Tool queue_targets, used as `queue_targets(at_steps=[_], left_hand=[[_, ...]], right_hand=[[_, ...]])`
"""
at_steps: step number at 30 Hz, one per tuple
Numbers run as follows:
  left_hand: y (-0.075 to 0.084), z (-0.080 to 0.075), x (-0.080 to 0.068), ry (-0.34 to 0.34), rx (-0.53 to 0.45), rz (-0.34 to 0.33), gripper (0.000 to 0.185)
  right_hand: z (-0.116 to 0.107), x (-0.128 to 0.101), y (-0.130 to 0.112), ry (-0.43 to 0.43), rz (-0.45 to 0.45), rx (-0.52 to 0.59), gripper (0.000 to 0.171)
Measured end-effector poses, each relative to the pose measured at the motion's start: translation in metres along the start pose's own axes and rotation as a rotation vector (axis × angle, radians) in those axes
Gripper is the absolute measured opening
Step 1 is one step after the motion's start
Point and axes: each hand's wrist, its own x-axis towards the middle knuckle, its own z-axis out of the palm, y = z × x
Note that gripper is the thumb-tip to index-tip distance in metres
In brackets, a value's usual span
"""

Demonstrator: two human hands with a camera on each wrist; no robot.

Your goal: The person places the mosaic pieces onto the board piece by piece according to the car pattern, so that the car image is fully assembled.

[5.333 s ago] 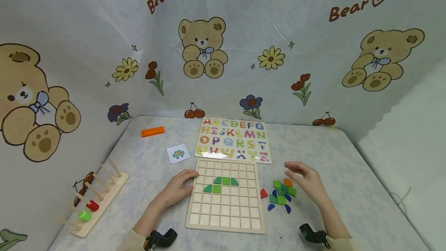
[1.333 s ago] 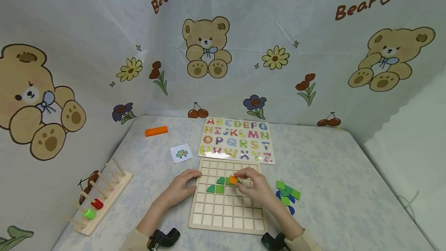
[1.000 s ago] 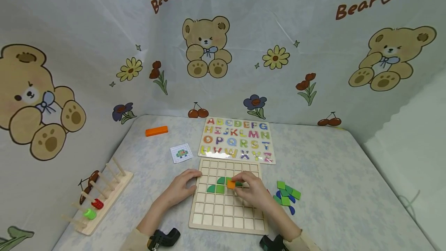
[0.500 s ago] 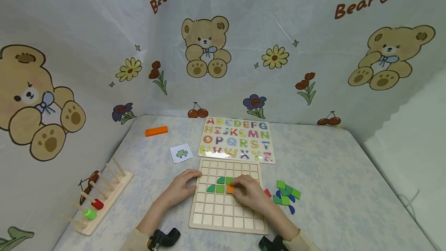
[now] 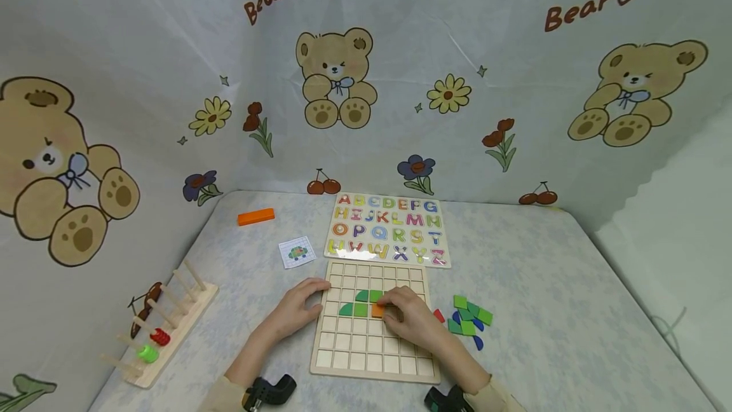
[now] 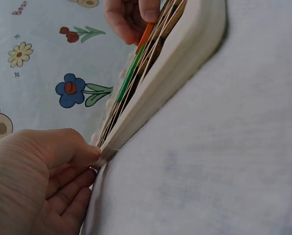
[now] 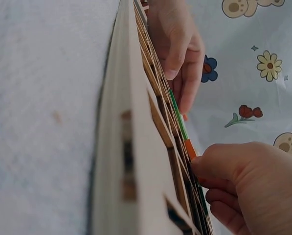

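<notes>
On the table (image 5: 532, 285), the grid board (image 5: 374, 361) sits near the front edge, most squares bare. The left hand (image 5: 297, 310) lies open-fingered on its left edge. The right hand (image 5: 408, 320) pinches an orange square (image 5: 377, 311), seating it beside four green pieces (image 5: 361, 303); loose pieces (image 5: 470, 320) wait right.

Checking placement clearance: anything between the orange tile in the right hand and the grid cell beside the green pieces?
Nothing visible. The right hand presses the orange tile down on the grid board, directly right of the green pieces. Whether it is fully seated cannot be told. The left hand rests on the board's left edge, away from that cell.
</notes>
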Motion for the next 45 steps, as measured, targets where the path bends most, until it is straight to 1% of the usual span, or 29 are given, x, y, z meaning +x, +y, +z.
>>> queue_targets(at_steps=[5, 11, 18, 25, 28, 35, 37, 38, 43, 45], left_hand=[[0.001, -0.001, 0.000, -0.003, -0.012, 0.001, 0.042], [0.001, 0.000, 0.000, -0.004, -0.005, -0.001, 0.042], [0.001, 0.001, -0.001, -0.005, -0.011, -0.006, 0.042], [0.001, 0.001, -0.001, -0.001, -0.008, -0.001, 0.041], [0.001, 0.001, -0.001, 0.001, -0.003, -0.002, 0.042], [0.001, 0.000, -0.002, 0.005, 0.000, -0.007, 0.042], [0.001, 0.000, -0.002, 0.002, -0.002, -0.006, 0.042], [0.001, 0.000, -0.002, 0.002, -0.004, -0.003, 0.042], [-0.001, 0.000, -0.001, 0.000, 0.005, 0.008, 0.042], [-0.001, 0.000, 0.000, 0.000, 0.010, 0.011, 0.042]], right_hand=[[-0.002, 0.001, -0.004, -0.004, -0.027, -0.050, 0.022], [-0.002, 0.002, -0.006, 0.027, -0.048, -0.081, 0.021], [-0.002, 0.001, -0.008, 0.029, -0.026, -0.044, 0.018], [0.000, 0.001, -0.006, 0.046, -0.064, -0.025, 0.019], [0.001, 0.002, -0.005, 0.056, -0.066, -0.019, 0.019], [0.004, 0.003, -0.007, 0.040, -0.057, 0.006, 0.019], [0.004, 0.004, -0.007, 0.036, -0.030, 0.030, 0.019], [0.003, 0.004, -0.008, 0.035, -0.004, 0.061, 0.018], [-0.004, 0.004, -0.012, 0.036, 0.166, 0.280, 0.017], [-0.011, 0.004, -0.014, 0.037, 0.206, 0.345, 0.017]])
